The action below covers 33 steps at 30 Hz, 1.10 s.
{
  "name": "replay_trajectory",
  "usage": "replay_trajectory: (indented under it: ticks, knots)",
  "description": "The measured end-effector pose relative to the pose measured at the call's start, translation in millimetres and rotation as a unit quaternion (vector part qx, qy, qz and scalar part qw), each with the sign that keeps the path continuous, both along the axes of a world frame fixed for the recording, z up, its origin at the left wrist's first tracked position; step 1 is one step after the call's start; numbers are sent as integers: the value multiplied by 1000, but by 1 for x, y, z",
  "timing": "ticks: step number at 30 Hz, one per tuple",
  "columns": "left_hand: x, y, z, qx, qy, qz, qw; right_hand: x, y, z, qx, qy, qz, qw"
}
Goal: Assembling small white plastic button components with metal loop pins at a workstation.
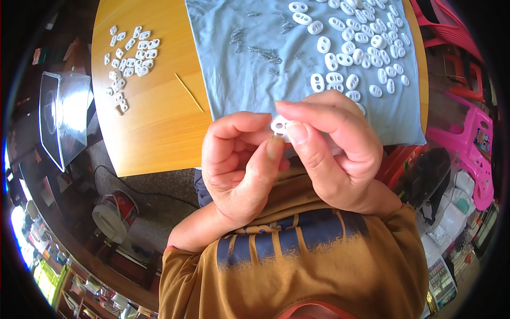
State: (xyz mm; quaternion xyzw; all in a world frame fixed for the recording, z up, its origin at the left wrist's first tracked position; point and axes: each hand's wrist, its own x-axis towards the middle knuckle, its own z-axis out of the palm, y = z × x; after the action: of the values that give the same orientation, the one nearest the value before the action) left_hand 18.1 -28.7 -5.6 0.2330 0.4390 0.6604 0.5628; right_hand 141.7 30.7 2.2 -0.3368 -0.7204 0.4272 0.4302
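**Wooden table [159, 133] and blue cloth [226, 80], a white two-holed plastic piece [279, 125] at the fingertips**

A cluttered room surrounds the table, with a pink plastic stool [470, 135] at three o'clock, a red plastic chair [449, 26] at two and a clear box [53, 122] between nine and ten. The cloth covers the tabletop from twelve round to two o'clock; bare wood shows at ten and eleven.

The small white piece is near the centre of the view, slightly toward one o'clock, raised in front of the person's brown shirt [303, 234]. The right hand [350, 165] is partly curled, its thumb and index finger closed about the piece. The left hand [228, 183] is loosely curled, its thumb tip at the piece's lower edge and its index finger close to its nine o'clock side; I cannot tell how firmly it grips.

At twelve o'clock, small coil springs [265, 55] lie in loose groups on the cloth. White oval two-holed caps [331, 61] spread between one and two. At ten, smaller white plastic parts [141, 55] cluster on the wood, with a thin yellow stick [188, 92] between them and the cloth.
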Motion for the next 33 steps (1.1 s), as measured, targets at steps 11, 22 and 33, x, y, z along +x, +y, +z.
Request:
replay_trajectory:
  ticks: [11, 22, 33]
  knots:
    - [-5, 4, -5, 26, 13, -70, 997, 1, 1, -1, -11, 17, 2, 1000]
    - [-1, 5, -3, 61, 34, -58, 996, 0, -1, 0, -137, 86, -28, 986]
    - [-6, 7, -11, 86, 49, -89, 991, -1, -1, 1, -244, 171, -47, 954]
